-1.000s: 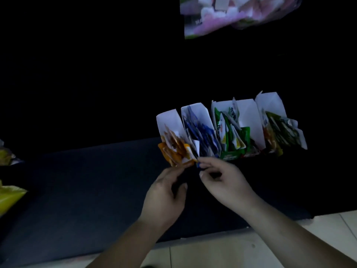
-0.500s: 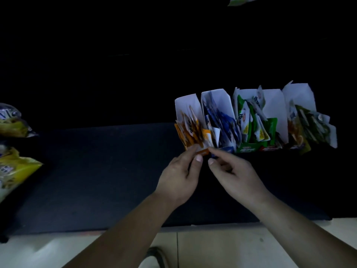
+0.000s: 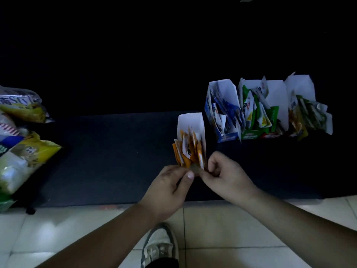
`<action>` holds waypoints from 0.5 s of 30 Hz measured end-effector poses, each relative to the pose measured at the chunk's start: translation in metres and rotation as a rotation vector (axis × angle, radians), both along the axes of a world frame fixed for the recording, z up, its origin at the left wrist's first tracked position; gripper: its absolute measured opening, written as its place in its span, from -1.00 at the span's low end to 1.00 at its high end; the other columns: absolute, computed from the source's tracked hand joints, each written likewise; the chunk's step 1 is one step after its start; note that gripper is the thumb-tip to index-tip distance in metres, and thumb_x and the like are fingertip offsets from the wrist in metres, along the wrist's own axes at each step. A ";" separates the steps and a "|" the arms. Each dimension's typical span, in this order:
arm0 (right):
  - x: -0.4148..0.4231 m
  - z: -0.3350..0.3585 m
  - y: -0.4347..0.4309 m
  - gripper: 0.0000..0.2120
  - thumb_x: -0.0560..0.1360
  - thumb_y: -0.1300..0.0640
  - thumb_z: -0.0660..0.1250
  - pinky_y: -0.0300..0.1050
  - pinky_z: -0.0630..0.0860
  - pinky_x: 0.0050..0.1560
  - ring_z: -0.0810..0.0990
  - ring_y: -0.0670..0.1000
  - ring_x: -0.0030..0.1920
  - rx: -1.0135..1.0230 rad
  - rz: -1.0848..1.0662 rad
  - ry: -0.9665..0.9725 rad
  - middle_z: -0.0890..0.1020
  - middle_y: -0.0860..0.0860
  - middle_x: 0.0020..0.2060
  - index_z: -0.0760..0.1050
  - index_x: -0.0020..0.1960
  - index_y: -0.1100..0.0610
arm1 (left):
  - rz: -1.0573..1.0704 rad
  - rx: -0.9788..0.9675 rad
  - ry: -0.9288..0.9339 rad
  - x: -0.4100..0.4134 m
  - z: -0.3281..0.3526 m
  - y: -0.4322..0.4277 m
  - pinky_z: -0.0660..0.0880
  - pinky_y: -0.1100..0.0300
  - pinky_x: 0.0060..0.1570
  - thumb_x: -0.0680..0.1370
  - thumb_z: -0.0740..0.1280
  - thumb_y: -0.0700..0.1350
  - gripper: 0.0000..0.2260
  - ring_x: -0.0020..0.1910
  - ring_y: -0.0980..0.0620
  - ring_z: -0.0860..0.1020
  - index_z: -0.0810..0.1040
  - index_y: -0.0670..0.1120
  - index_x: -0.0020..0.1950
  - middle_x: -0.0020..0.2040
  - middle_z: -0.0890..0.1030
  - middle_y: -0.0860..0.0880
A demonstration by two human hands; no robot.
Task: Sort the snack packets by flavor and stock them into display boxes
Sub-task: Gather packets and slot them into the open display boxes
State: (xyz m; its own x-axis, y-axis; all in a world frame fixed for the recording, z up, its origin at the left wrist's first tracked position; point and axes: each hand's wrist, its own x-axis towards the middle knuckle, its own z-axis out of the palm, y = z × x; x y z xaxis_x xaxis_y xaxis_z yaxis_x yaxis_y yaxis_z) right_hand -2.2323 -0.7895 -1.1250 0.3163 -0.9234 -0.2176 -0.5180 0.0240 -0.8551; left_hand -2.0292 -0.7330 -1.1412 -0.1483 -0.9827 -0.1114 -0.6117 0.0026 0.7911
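Note:
A white display box with orange packets [image 3: 190, 124] sits on the dark mat, forward of the row and apart from it. My left hand [image 3: 170, 187] and my right hand [image 3: 227, 176] both pinch its near end. Behind it to the right stand a box of blue packets [image 3: 222, 105], a box of green packets [image 3: 258, 111], and a box of dark green and yellow packets [image 3: 307, 111], side by side.
Large yellow and white snack bags [image 3: 23, 144] lie piled at the left edge of the dark mat [image 3: 108, 155]. Pale floor tiles [image 3: 222, 229] and a sneaker [image 3: 160, 246] are below. The background is dark.
The orange box has been pulled out of the row toward me by both hands. The view has tilted down and to the left, showing more floor and the snack bags.

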 end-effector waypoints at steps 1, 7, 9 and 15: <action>0.000 0.000 0.007 -0.69 0.50 0.15 0.46 -0.12 0.40 -0.28 0.38 -0.14 -0.37 0.023 -0.013 0.017 0.45 -0.14 -0.41 0.33 -0.22 -0.01 | -0.016 0.025 -0.001 0.002 0.003 0.005 0.38 0.35 0.24 0.66 0.05 0.28 -0.55 0.28 0.24 0.43 0.63 0.10 0.23 0.10 0.62 0.23; 0.010 0.025 0.046 -0.77 0.51 -0.07 0.47 -0.13 0.46 -0.25 0.53 -0.07 -0.29 0.201 -0.061 0.178 0.60 -0.04 -0.32 0.49 -0.15 0.02 | -0.072 0.263 0.096 0.022 0.024 0.046 0.55 0.05 0.03 0.70 0.10 0.24 -0.78 -0.05 0.02 0.59 0.54 0.46 0.12 -0.15 0.62 0.03; 0.019 0.042 0.054 -0.72 0.56 -0.17 0.38 -0.07 0.51 -0.18 0.57 -0.01 -0.23 0.264 -0.015 0.270 0.63 0.02 -0.25 0.54 -0.13 0.04 | -0.058 0.315 0.139 0.027 0.035 0.056 0.58 0.02 0.18 0.69 0.14 0.23 -0.77 0.07 0.06 0.64 0.55 0.41 0.25 0.04 0.70 0.01; 0.034 0.089 0.065 -0.57 0.63 -0.25 0.20 -0.07 0.53 -0.18 0.60 0.03 -0.18 0.366 0.037 0.459 0.61 0.03 -0.21 0.59 -0.03 0.09 | -0.022 0.272 0.013 0.039 0.075 0.052 0.62 -0.05 -0.04 0.69 0.22 0.15 -0.75 -0.17 0.02 0.62 0.56 0.14 0.30 -0.11 0.66 0.01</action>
